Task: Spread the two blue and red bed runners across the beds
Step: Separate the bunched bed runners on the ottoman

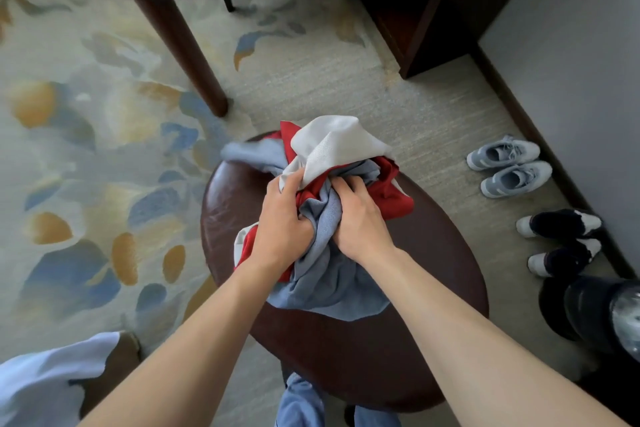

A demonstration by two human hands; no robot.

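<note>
We note a patterned carpet (86,149), with a dark round stool (433,288) at centre, a table leg (183,55) beyond it and two pairs of shoes (509,165) by the wall on the right. The bed runners (332,274) lie bunched in a blue, red and white heap on the stool. Our left hand (282,218) and right hand (356,218) sit side by side on top, each with fingers curled into the cloth, gripping it.

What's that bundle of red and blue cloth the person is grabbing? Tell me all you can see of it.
The crumpled bundle of blue, red and white woven cloth lies bunched in a heap on a round dark brown leather-look stool. Grey-blue folds hang toward the viewer, red folds show at the sides, and a white layer peaks at the far end. The left hand and right hand both grip it from above.
</note>
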